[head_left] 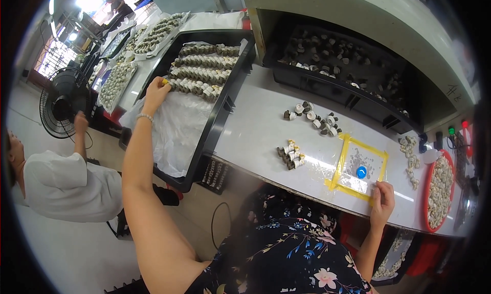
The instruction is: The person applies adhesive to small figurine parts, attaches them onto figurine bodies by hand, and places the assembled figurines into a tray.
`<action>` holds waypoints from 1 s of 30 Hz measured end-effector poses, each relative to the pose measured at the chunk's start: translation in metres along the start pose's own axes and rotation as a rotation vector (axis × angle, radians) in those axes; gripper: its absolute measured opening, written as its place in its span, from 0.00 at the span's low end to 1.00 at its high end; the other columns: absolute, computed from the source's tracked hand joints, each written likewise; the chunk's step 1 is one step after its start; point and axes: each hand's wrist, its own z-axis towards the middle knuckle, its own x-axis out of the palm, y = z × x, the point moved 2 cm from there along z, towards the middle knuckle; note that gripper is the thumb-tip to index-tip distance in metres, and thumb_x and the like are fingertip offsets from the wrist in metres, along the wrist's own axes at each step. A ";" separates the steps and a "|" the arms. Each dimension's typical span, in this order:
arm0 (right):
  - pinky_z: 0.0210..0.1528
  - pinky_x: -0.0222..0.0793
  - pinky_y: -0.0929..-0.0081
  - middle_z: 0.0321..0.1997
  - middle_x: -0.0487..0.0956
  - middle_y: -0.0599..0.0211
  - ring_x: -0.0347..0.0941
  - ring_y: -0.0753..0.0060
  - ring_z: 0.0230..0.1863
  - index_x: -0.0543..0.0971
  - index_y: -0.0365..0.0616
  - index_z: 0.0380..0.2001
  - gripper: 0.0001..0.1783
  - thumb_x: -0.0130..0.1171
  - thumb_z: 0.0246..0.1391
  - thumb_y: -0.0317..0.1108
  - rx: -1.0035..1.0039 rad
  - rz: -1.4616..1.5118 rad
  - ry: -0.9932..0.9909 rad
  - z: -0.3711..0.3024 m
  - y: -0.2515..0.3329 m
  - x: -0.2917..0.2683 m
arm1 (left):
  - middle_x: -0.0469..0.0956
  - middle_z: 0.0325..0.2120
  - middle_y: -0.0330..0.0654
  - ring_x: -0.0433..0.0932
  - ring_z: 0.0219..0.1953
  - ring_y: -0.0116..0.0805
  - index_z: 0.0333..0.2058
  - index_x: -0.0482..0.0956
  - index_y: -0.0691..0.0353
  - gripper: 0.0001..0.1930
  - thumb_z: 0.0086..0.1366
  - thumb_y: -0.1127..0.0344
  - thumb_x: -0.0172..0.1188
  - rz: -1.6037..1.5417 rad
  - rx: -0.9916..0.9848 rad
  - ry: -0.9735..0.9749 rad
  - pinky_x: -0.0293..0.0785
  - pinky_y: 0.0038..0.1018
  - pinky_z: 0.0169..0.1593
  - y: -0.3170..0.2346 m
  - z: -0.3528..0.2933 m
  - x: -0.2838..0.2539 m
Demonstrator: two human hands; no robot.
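My left hand (157, 92) reaches over the left side of a black tray (205, 156). Its closed fingers pinch a small part with a yellow end (164, 81), beside the nearest row of small white and dark brown parts (197, 88). The rows lie on a clear plastic sheet (179, 122). My right hand (382, 199) is closed at the near right corner of a yellow-taped square (353, 187); whatever it may hold is hidden. Inside the square lie small translucent discs (360, 158) and a blue round cap (361, 171).
Loose parts sit in two groups, a far cluster (314, 117) and a near one (290, 155). A black bin (332, 84) stands under a shelf. At right is a red basket (426, 207) of small pale pieces. A person (71, 184) and a fan (65, 102) are at left.
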 end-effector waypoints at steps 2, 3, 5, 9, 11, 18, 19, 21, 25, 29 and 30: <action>0.48 0.63 0.78 0.39 0.73 0.59 0.69 0.67 0.43 0.75 0.32 0.35 0.07 0.53 0.51 0.20 0.010 0.005 -0.003 0.000 0.000 0.000 | 0.76 0.22 0.40 0.74 0.26 0.29 0.33 0.74 0.67 0.13 0.48 0.67 0.61 0.117 0.078 -0.012 0.70 0.26 0.33 -0.017 -0.006 0.005; 0.48 0.63 0.78 0.39 0.73 0.59 0.69 0.67 0.43 0.75 0.32 0.35 0.07 0.53 0.51 0.20 0.012 0.005 -0.006 0.000 0.000 0.000 | 0.75 0.22 0.41 0.74 0.26 0.32 0.33 0.73 0.66 0.14 0.48 0.66 0.62 0.235 0.154 -0.026 0.70 0.27 0.33 -0.023 -0.008 0.006; 0.48 0.63 0.78 0.39 0.73 0.59 0.69 0.67 0.43 0.75 0.32 0.35 0.07 0.53 0.51 0.20 0.011 0.011 -0.004 0.000 0.001 0.000 | 0.76 0.22 0.43 0.75 0.26 0.34 0.33 0.73 0.66 0.15 0.47 0.66 0.63 0.268 0.138 0.009 0.70 0.28 0.33 -0.023 -0.008 0.004; 0.48 0.63 0.78 0.39 0.73 0.60 0.69 0.67 0.43 0.75 0.32 0.35 0.07 0.52 0.51 0.20 -0.001 0.001 -0.002 0.001 0.003 0.000 | 0.77 0.24 0.47 0.76 0.26 0.39 0.32 0.73 0.65 0.15 0.46 0.66 0.64 0.364 0.177 0.011 0.71 0.30 0.34 -0.018 -0.005 0.006; 0.48 0.63 0.78 0.39 0.73 0.60 0.69 0.67 0.43 0.75 0.32 0.35 0.07 0.52 0.51 0.20 0.003 0.005 -0.001 0.001 0.002 0.000 | 0.77 0.24 0.47 0.76 0.27 0.41 0.32 0.73 0.65 0.15 0.46 0.66 0.64 0.336 0.171 0.004 0.71 0.31 0.34 -0.018 -0.006 0.007; 0.48 0.63 0.78 0.38 0.73 0.60 0.69 0.67 0.43 0.75 0.32 0.35 0.07 0.52 0.51 0.20 0.000 -0.007 -0.003 0.000 0.002 -0.001 | 0.77 0.28 0.47 0.77 0.31 0.43 0.32 0.73 0.65 0.15 0.46 0.67 0.63 0.324 0.094 0.008 0.71 0.32 0.36 -0.026 -0.009 0.008; 0.48 0.63 0.78 0.38 0.73 0.60 0.69 0.67 0.43 0.75 0.32 0.35 0.07 0.52 0.51 0.20 0.001 -0.001 0.002 0.001 0.003 0.000 | 0.77 0.28 0.47 0.77 0.31 0.43 0.32 0.73 0.65 0.15 0.46 0.67 0.63 0.325 0.092 0.005 0.71 0.32 0.36 -0.020 -0.008 0.007; 0.48 0.63 0.78 0.38 0.73 0.60 0.69 0.67 0.43 0.75 0.32 0.35 0.07 0.52 0.51 0.20 -0.010 -0.005 0.006 0.001 0.005 0.000 | 0.76 0.34 0.46 0.76 0.36 0.42 0.33 0.74 0.65 0.14 0.46 0.67 0.63 0.332 0.278 -0.086 0.71 0.31 0.40 -0.009 -0.006 0.007; 0.48 0.63 0.78 0.38 0.73 0.60 0.69 0.67 0.42 0.75 0.32 0.35 0.07 0.52 0.51 0.20 -0.006 -0.013 -0.008 0.001 0.003 0.000 | 0.74 0.39 0.47 0.74 0.40 0.43 0.33 0.74 0.65 0.14 0.46 0.68 0.63 0.308 0.217 -0.007 0.70 0.32 0.43 -0.015 -0.004 0.010; 0.47 0.63 0.77 0.38 0.73 0.60 0.69 0.67 0.42 0.75 0.32 0.35 0.07 0.53 0.51 0.20 -0.006 -0.006 -0.008 0.002 0.002 0.000 | 0.74 0.38 0.46 0.74 0.40 0.45 0.32 0.74 0.65 0.13 0.47 0.69 0.63 0.365 0.269 -0.005 0.70 0.33 0.44 -0.023 -0.006 0.010; 0.48 0.63 0.77 0.38 0.73 0.60 0.69 0.67 0.42 0.75 0.32 0.35 0.07 0.53 0.51 0.20 -0.009 -0.014 -0.006 0.002 0.001 0.000 | 0.75 0.38 0.46 0.74 0.40 0.46 0.32 0.75 0.65 0.12 0.47 0.70 0.63 0.398 0.297 -0.013 0.70 0.33 0.44 -0.024 -0.006 0.010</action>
